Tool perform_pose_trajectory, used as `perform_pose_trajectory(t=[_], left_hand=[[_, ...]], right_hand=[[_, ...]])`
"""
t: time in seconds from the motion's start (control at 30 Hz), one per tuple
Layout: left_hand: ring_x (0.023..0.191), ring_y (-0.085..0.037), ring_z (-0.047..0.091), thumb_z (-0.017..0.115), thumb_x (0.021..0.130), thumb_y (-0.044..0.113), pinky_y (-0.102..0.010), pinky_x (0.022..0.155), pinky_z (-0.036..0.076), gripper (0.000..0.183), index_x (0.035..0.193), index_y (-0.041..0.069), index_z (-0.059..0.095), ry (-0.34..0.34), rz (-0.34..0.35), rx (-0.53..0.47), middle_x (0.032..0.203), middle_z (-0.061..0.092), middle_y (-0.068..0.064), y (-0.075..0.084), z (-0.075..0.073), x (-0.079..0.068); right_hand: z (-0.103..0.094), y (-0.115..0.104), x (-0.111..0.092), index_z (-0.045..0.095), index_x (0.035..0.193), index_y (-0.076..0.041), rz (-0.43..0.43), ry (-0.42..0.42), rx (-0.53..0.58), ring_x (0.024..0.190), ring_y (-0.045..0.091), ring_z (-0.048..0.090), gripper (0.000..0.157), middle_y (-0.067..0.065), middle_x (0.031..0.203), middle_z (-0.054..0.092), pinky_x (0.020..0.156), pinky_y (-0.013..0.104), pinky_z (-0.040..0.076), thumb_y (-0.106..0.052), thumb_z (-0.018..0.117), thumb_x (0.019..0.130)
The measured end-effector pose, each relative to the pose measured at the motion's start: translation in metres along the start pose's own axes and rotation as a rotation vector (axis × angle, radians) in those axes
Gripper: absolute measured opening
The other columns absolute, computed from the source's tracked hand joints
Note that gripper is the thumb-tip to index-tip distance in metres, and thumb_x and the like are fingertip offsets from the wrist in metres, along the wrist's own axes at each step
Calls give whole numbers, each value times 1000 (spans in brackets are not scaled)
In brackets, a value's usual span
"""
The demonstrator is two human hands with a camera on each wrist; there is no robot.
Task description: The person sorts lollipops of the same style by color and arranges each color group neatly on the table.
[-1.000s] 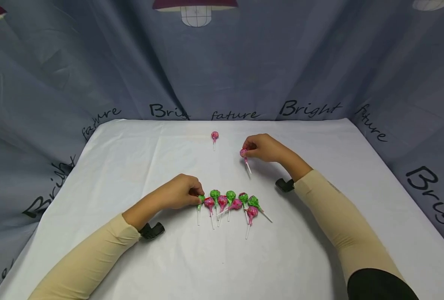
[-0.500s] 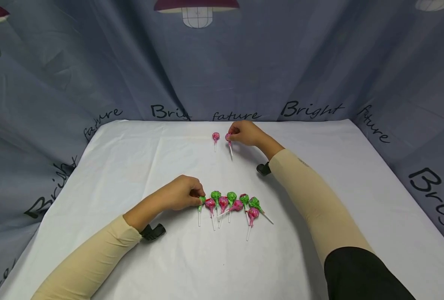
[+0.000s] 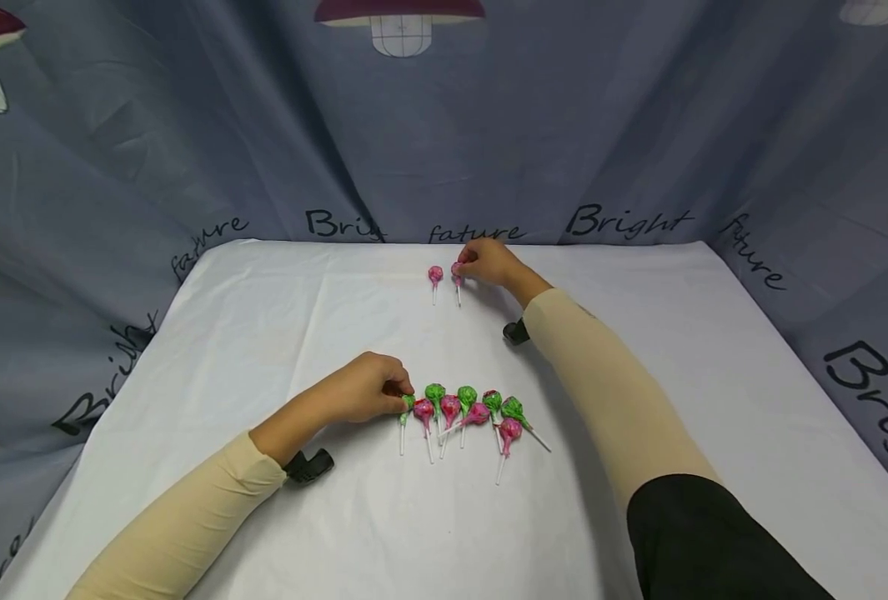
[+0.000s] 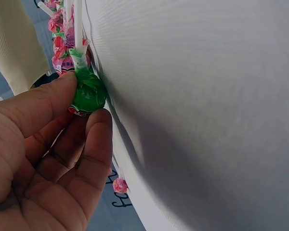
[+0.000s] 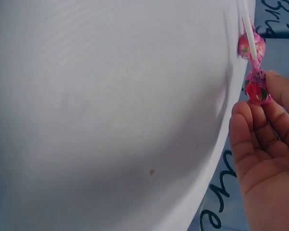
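Note:
My left hand (image 3: 371, 387) pinches the head of a green-wrapped lollipop (image 4: 89, 91) at the left end of a cluster in the middle of the table. At the far side my right hand (image 3: 491, 262) holds a pink lollipop (image 5: 256, 87) by its head between thumb and fingers, its stick toward me. Just left of it lies another pink lollipop (image 3: 434, 274), stick also toward me. Beside the left hand's lollipop lie several pink ones, such as this pink lollipop (image 3: 424, 409), and several green ones, such as this green lollipop (image 3: 514, 408), some overlapping.
A white cloth (image 3: 323, 533) covers the table. A grey-blue curtain (image 3: 444, 133) with printed lettering hangs behind its far edge and along the sides. Black wrist cameras (image 3: 309, 466) sit under both wrists.
My right hand has carried its pink lollipop left and away from me, to beside the other pink one at the far side. The left hand stays on the green lollipop.

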State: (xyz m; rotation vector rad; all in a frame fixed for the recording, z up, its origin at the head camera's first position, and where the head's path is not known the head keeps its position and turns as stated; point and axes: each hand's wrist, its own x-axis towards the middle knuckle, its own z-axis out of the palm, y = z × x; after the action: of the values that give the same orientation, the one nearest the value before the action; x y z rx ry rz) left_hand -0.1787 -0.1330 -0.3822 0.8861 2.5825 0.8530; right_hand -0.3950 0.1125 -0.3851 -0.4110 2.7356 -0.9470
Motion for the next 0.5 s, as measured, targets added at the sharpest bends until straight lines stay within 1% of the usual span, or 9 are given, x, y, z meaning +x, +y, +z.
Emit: perform_pose_trajectory(t=[0.07, 0.2, 0.33, 0.5], left_hand=[[75, -6, 56, 77, 86, 7, -25, 69, 49, 7, 90, 11, 73, 3, -6, 3, 84, 62, 8, -1, -1, -2], [74, -6, 55, 77, 86, 7, -25, 68, 49, 6, 90, 11, 73, 7, 3, -3, 84, 62, 8, -4, 0, -4], [74, -6, 54, 77, 86, 6, -25, 68, 48, 6, 89, 11, 73, 4, 14, -10, 84, 62, 8, -2, 1, -3], [74, -5, 55, 77, 86, 7, -24, 68, 48, 7, 90, 10, 73, 10, 28, 6, 85, 62, 8, 1, -1, -2]], right_hand=[[3, -4, 3, 64, 103, -8, 0, 2, -1, 94, 23, 50, 20, 8, 102, 58, 79, 34, 43, -26, 70, 94], [10, -6, 7, 64, 101, -9, 1, 2, -28, 91, 22, 51, 20, 7, 100, 59, 77, 33, 43, -26, 70, 94], [13, -2, 7, 63, 102, -8, 5, -5, -54, 89, 22, 51, 22, 7, 99, 58, 76, 33, 43, -28, 70, 94], [12, -2, 8, 62, 105, -8, 15, 0, -83, 91, 23, 51, 22, 8, 102, 58, 78, 34, 45, -27, 68, 96]])
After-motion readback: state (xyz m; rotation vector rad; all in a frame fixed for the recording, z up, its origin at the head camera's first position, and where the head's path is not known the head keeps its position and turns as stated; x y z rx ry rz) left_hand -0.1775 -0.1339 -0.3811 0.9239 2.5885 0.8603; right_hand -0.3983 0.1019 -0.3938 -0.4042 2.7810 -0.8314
